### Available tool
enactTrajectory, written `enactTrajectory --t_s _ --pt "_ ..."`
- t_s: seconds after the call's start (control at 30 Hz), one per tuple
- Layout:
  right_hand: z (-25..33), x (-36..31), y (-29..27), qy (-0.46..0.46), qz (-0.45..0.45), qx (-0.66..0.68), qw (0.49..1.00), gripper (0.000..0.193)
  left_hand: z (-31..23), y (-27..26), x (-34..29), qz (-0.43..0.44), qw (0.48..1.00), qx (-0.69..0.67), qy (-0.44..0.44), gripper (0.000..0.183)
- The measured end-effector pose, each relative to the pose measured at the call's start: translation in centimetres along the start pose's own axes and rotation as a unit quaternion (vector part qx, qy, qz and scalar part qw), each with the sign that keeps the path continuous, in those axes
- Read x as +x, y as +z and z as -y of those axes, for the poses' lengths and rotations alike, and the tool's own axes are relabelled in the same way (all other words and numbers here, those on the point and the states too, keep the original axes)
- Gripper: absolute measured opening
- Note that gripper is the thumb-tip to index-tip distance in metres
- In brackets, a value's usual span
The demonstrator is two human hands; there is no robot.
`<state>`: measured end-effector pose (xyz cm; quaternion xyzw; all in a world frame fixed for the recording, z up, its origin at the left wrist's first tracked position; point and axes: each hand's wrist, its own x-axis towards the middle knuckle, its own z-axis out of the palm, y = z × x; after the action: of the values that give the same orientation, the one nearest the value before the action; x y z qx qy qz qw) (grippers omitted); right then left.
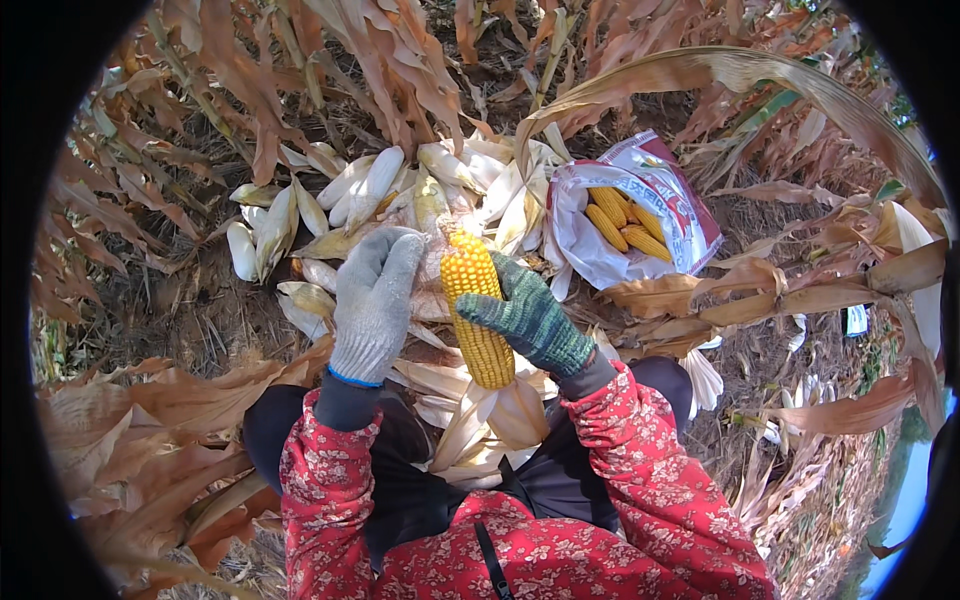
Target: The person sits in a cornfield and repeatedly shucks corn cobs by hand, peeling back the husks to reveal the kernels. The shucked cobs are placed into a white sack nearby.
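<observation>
A yellow ear of corn (478,300) stands bare of husk along its length, tip pointing away from me. Its peeled-back husk (490,420) hangs from the near end, over my lap. My right hand (530,315), in a dark green knitted glove, is wrapped round the ear from the right, thumb across the kernels. To the left of the ear's tip is my left hand (378,295) in a pale grey glove, its fingers bent and pressed together. Whatever its fingertips may pinch cannot be made out. Pale silk strands show between that hand and the tip.
Beyond my hands lies a heap of ears in pale husks (375,185). An open white and red sack (580,225) at its right holds several husked yellow ears (635,222). Dry corn stalks stand all round, and one long leaf (740,65) arches over the sack.
</observation>
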<state>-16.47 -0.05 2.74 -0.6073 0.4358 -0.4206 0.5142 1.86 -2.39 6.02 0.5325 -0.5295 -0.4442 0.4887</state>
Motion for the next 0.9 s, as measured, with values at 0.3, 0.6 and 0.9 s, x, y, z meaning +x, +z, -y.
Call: enactTrajectory --t_s 0.3,0.6,0.9 --pt "0.3 0.1 -0.6 -0.009 0.013 -0.038 0.999 0.050 -1.2 -1.2 0.2 0.058 0.993 -0.089 0.053 0.037" --pt "0.7 -0.2 -0.4 0.035 0.069 0.128 0.989 0.056 0.9 -1.2 0.3 0.140 0.988 -0.069 0.003 0.028" --pt "0.3 0.0 -1.6 -0.071 -0.058 -0.008 0.996 0.051 0.7 -3.7 1.7 -0.026 0.982 -0.187 -0.012 0.026"
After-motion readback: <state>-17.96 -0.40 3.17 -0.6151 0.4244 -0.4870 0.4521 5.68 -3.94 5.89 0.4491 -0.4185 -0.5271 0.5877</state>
